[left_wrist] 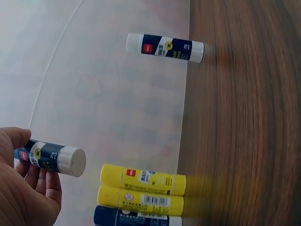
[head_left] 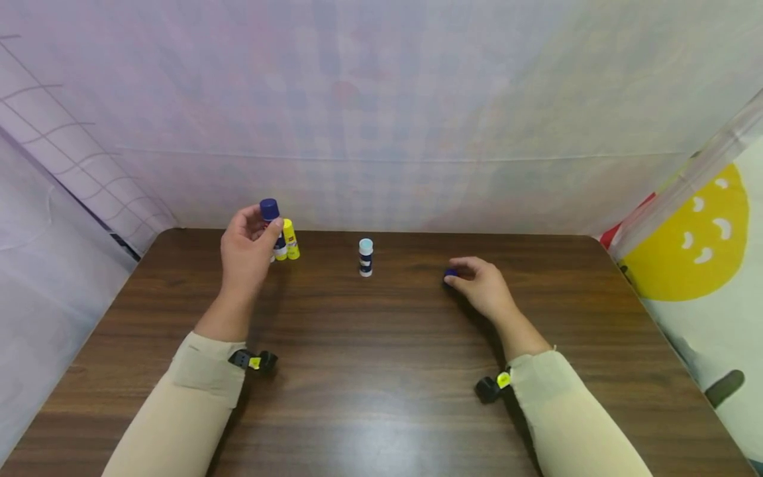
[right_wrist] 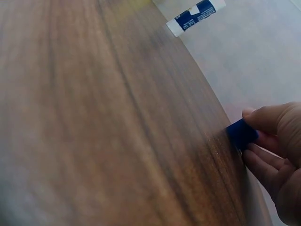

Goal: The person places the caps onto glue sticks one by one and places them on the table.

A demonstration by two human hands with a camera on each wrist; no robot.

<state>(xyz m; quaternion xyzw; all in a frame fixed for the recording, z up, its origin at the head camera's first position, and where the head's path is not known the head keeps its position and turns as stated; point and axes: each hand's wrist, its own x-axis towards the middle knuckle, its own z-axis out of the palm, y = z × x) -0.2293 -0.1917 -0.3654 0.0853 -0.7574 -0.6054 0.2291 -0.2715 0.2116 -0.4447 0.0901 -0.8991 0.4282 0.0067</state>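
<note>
My left hand [head_left: 246,255] grips a navy glue stick [left_wrist: 46,155] with a dark blue cap, held upright above the table at the back left. Just beyond and below it stand two yellow glue sticks [left_wrist: 141,180] and another navy glue stick [left_wrist: 120,216], side by side; in the head view my hand partly hides this row. Near the back middle, a navy-and-white glue stick [head_left: 365,260] stands upright by itself, its top end pale and without a blue cap. To the right, my right hand [head_left: 484,290] pinches a small blue cap [right_wrist: 242,134] between thumb and fingers, down at the tabletop.
The brown wooden table [head_left: 369,358] ends at a pale curtain [head_left: 381,119] close behind the glue sticks. At the right side hangs a cloth with a yellow print [head_left: 694,238]. Each wrist wears a strap with a small black camera [head_left: 489,389].
</note>
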